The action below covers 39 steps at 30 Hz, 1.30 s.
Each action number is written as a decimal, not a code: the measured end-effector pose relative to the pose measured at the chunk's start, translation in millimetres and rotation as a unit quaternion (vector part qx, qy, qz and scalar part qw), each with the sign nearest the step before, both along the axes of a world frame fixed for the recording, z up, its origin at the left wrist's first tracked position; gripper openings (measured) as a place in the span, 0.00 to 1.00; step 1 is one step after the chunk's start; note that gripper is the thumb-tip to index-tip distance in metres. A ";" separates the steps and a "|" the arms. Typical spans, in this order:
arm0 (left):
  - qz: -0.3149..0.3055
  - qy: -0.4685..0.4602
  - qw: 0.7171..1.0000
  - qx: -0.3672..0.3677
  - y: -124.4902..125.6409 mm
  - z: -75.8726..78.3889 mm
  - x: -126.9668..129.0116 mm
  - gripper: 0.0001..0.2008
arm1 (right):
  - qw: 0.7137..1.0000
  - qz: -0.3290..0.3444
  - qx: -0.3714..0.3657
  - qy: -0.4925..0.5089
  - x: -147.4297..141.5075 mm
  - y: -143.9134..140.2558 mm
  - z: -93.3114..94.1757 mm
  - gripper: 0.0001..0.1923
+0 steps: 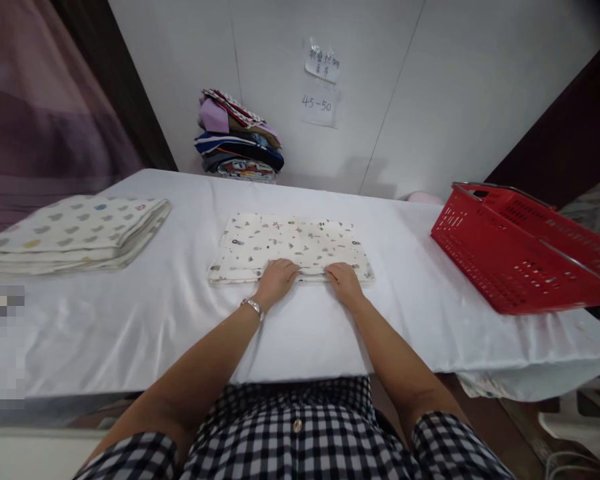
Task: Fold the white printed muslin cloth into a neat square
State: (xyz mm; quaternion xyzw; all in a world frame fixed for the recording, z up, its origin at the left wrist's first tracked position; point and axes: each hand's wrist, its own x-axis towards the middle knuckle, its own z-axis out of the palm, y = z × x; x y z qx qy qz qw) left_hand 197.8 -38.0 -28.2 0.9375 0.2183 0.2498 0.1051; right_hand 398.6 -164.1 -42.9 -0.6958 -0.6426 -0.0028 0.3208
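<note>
The near edge of the folded printed cloth [291, 248], lying lengthwise from nine to three o'clock at table centre, is being pinched by the curled left hand [277, 280] and right hand [345, 281], both equally near.

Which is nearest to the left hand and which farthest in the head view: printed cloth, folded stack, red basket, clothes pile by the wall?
From the left hand:
1. Printed cloth, under the fingers, centre of the table.
2. Folded stack, on the table's left end.
3. Clothes pile, at the back against the wall.
4. Red basket, on the table's right end, beyond the right hand.
</note>
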 end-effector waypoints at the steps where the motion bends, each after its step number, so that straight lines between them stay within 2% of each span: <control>1: -0.001 -0.001 1.000 0.000 -0.7 0.1 -0.3 0.12 | 1.000 0.003 0.002 -0.002 -0.6 -0.5 0.5 0.12; 8: -0.049 0.015 0.999 -0.010 -6.9 -0.8 -6.8 0.15 | 0.999 0.032 0.008 -0.004 -2.5 -7.1 5.1 0.12; 14: -0.034 0.001 0.999 -0.019 -3.0 -4.1 -3.3 0.12 | 0.999 0.043 0.004 -0.011 -2.3 -10.1 7.0 0.17; 27: -0.030 0.002 0.999 -0.016 -6.9 -0.8 -1.2 0.13 | 0.999 0.024 0.002 -0.021 -3.3 -7.9 2.0 0.13; 32: -0.009 0.018 1.000 -0.009 -9.8 0.0 -1.1 0.10 | 0.999 0.024 -0.003 -0.023 -1.9 -6.9 -1.0 0.14; 39: -0.011 0.039 0.999 0.031 -11.4 -1.6 -0.2 0.15 | 0.999 0.016 -0.001 -0.032 -1.4 -5.0 -4.1 0.14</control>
